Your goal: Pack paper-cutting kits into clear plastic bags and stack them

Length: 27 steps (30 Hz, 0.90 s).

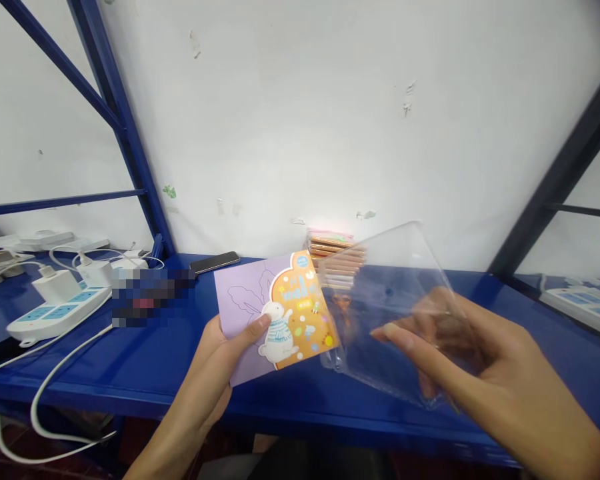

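In my left hand [230, 353] is a square card booklet [300, 307], lilac on one side and orange with a white cartoon rabbit on the other. My thumb presses on its front near the rabbit, and the fingers are behind it. My right hand [460, 347] grips a clear plastic sleeve [380, 280] by its right side, with the fingers partly seen through it. The sleeve's left edge is close beside the booklet's right edge; whether they touch I cannot tell. Behind both, a stack of wrapped copper-coloured and pale packets [337, 257] lies near the wall.
A phone [215, 262] lies on the blue table [290, 403] by the wall. To the left, a white power strip [60, 313] holds chargers, with cables hanging over the front edge. Another power strip [587, 303] lies at the right. Blue metal posts [125, 133] rise at the left.
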Tool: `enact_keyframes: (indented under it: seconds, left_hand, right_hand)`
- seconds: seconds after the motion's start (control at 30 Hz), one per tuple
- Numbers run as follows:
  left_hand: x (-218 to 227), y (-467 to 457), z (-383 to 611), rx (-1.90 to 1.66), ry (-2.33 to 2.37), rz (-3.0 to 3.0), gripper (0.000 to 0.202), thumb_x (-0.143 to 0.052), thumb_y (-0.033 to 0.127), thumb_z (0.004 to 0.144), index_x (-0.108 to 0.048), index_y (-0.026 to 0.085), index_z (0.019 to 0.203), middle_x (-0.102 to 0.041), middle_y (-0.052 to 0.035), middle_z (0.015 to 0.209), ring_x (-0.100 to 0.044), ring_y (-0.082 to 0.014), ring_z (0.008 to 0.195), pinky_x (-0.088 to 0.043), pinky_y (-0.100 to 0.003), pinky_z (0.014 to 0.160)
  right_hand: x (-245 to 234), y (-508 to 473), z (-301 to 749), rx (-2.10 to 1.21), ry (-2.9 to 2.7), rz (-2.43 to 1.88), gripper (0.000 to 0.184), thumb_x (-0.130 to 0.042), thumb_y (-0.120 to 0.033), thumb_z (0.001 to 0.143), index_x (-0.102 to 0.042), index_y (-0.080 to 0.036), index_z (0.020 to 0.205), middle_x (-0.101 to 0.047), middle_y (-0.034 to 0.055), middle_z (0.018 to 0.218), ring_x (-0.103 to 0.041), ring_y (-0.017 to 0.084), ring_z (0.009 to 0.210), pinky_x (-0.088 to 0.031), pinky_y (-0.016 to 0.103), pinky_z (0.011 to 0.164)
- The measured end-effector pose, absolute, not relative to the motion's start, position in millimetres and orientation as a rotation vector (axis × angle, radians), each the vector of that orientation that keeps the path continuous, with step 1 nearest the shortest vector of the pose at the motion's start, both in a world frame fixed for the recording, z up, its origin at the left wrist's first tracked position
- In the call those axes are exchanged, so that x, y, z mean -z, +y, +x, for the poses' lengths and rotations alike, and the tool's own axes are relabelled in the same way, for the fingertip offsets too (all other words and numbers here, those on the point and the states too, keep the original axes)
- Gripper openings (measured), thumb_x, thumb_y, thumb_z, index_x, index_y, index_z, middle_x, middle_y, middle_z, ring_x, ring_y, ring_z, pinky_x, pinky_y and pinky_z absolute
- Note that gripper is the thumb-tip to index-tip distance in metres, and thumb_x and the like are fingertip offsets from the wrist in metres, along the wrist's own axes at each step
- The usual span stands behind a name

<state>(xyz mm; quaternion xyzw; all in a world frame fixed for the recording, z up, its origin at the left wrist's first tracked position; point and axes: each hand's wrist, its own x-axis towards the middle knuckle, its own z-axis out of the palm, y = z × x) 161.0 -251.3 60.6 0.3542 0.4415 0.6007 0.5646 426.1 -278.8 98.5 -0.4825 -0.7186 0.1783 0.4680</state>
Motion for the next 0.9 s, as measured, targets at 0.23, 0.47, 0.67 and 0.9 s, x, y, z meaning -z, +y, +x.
enact_keyframes:
  seconds: [0.23,0.47,0.67,0.9]
  left_hand:
    - [-56,-246,158,-1.472,1.018,0.745,0.068,-0.086,0.026,0.077,-0.063,0.018,0.14,-0.077,-0.0136,0.122,-0.077,-0.0343,0.103,-0.067,-0.04,0.085]
    - [-61,-247,157,-1.432,1.004,0.713,0.063,-0.084,0.023,0.077,-0.065,0.017,0.137,-0.078,-0.0136,0.119,-0.077,-0.0346,0.103,-0.068,-0.037,0.079]
    - [-64,-249,153,-1.401,1.014,0.744,0.064,-0.086,0.022,0.072,-0.067,0.015,0.133,-0.08,-0.015,0.112,-0.079,-0.0347,0.093,-0.068,-0.04,0.079]
    - [-70,-252,153,-1.374,1.047,0.742,0.064,-0.087,0.021,0.071,-0.068,0.013,0.131,-0.081,-0.0158,0.107,-0.079,-0.0359,0.093,-0.067,-0.043,0.082]
  right_hand:
    - [-93,-263,428,-0.6,-1.655,-1.221,0.036,-0.071,-0.058,0.086,-0.059,-0.026,0.076,-0.069,-0.0007,0.06,-0.065,0.018,0.05,-0.054,0.028,0.045]
    - [-88,-246,434,-0.709,-1.613,-1.209,0.037,-0.068,-0.06,0.089,-0.072,-0.027,0.105,-0.081,0.006,0.087,-0.072,0.022,0.061,-0.063,0.033,0.059]
    - [-90,-244,432,-0.769,-1.53,-1.093,0.042,-0.067,-0.06,0.09,-0.074,-0.024,0.111,-0.081,0.0073,0.084,-0.075,0.022,0.063,-0.065,0.033,0.061]
    - [-86,-243,436,-0.863,-1.479,-1.001,0.048,-0.061,-0.058,0.096,-0.068,-0.025,0.131,-0.081,0.0107,0.106,-0.079,0.028,0.082,-0.067,0.041,0.076]
